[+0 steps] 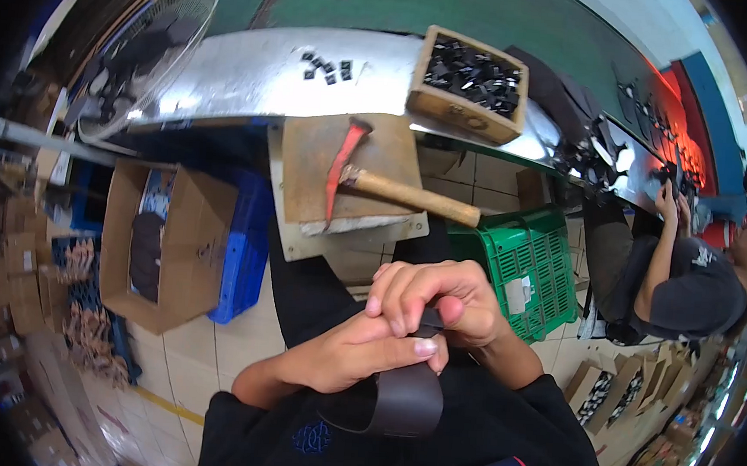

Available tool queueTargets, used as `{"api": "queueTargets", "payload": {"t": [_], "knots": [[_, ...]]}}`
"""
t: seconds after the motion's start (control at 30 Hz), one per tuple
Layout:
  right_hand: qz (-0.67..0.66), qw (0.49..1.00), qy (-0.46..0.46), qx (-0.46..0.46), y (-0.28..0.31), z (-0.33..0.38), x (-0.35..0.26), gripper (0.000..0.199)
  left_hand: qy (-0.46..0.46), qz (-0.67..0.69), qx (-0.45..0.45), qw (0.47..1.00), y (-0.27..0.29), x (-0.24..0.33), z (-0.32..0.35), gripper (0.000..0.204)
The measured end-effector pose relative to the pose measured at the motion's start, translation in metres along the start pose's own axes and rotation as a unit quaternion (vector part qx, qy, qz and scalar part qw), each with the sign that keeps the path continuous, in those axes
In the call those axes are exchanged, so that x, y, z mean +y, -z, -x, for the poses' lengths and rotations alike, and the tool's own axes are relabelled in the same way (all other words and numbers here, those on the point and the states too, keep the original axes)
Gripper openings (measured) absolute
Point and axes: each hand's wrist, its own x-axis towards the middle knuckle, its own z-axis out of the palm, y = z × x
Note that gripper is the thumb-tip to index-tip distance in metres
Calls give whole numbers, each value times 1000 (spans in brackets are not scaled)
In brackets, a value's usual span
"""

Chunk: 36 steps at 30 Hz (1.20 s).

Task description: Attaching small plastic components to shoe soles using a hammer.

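Note:
Close to my body, my left hand (361,349) and my right hand (442,298) meet on a dark brown strap (411,400) that looks like a leather belt. It bends into a loop below my fingers. My left thumb presses along the strap's upper part, while my right fingers close over the same spot from above. A small dark piece shows between the hands; its kind is partly hidden. Beyond them a hammer (406,195) with a red head and wooden handle lies on a worn brown square board (310,142).
Small black pieces (326,68) lie on the metal bench (229,67), beside a wooden box (464,114) of black parts. A green crate (531,270) stands right, a cardboard box (186,246) and blue crate (246,259) left. A fan (152,62) is far left; another person (690,285) works at right.

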Motion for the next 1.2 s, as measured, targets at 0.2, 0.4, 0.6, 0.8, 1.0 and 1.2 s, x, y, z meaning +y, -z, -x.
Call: {"api": "queueTargets", "payload": {"t": [0.2, 0.4, 0.6, 0.8, 1.0, 1.2], "knots": [[67, 993, -96, 12, 31, 1, -7, 54, -23, 93, 23, 995, 24, -1, -14, 31], [609, 651, 162, 423, 142, 29, -108, 38, -418, -319, 430, 734, 104, 99, 17, 36], [804, 453, 56, 382, 242, 53, -155, 52, -359, -474, 726, 345, 315, 257, 224, 82], [865, 387, 65, 314, 273, 33, -130, 20, -266, -583, 765, 65, 312, 190, 134, 103], [926, 226, 241, 181, 147, -15, -186, 17, -350, -739, 421, 393, 84, 128, -62, 97], [833, 381, 366, -165, -5, -65, -154, 35, -445, -557, 184, 677, 17, 127, -70, 97]]}}
